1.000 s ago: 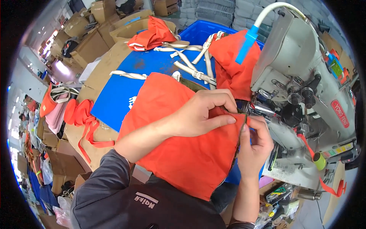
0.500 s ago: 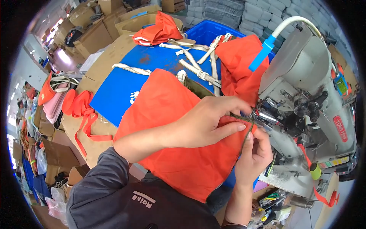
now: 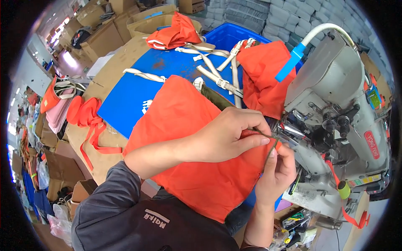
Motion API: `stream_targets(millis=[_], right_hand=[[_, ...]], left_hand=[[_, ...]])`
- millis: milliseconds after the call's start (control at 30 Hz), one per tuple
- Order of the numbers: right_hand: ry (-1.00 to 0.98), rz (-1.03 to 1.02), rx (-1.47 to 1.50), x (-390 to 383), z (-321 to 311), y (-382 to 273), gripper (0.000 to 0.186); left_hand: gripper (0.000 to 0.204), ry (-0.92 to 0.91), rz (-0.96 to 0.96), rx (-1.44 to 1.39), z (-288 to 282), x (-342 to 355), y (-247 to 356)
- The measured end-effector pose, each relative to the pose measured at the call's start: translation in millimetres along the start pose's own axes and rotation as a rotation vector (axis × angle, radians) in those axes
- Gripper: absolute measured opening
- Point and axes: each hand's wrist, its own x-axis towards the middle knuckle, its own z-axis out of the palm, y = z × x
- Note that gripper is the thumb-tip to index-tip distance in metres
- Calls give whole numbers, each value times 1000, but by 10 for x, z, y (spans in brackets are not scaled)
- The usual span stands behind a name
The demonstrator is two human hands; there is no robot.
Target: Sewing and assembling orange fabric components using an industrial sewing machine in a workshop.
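A large orange-red fabric piece [image 3: 176,125] with a dark green edge drapes over my lap and the front of the table. My left hand [image 3: 234,136] reaches across it and pinches its edge between thumb and fingers, close to the sewing machine [image 3: 335,79]. Just beside it, my right hand [image 3: 277,173] holds the same edge from below, thumb against bent fingers. The fold between the two hands is partly hidden by my fingers. White straps with buckles [image 3: 217,79] lie behind the fabric, next to another orange-red fabric piece [image 3: 266,75].
A blue board [image 3: 125,102] covers part of the table. A blue bin [image 3: 232,31] stands behind it. Orange-red webbing [image 3: 88,113] lies coiled at the left, and a further orange-red bundle [image 3: 176,33] sits at the back. Red tape [image 3: 335,171] hangs on the machine.
My right hand has shifted slightly left, and the fingers of both hands are a little closer together on the fabric edge. The rest of the table is as before.
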Motion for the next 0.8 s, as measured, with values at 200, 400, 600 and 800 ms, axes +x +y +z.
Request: stream_targets(millis=[200, 400, 600, 800], right_hand=[[32, 35, 78, 9, -15, -13, 6], [49, -95, -128, 0, -8, 33, 5], [-9, -61, -149, -43, -39, 54, 7], [124, -149, -227, 22, -11, 155, 5]], left_hand=[[8, -2, 1, 11, 20, 3, -8], [8, 19, 22, 8, 42, 7, -54], [11, 66, 73, 131, 56, 20, -81], [12, 149, 155, 246, 147, 96, -135]])
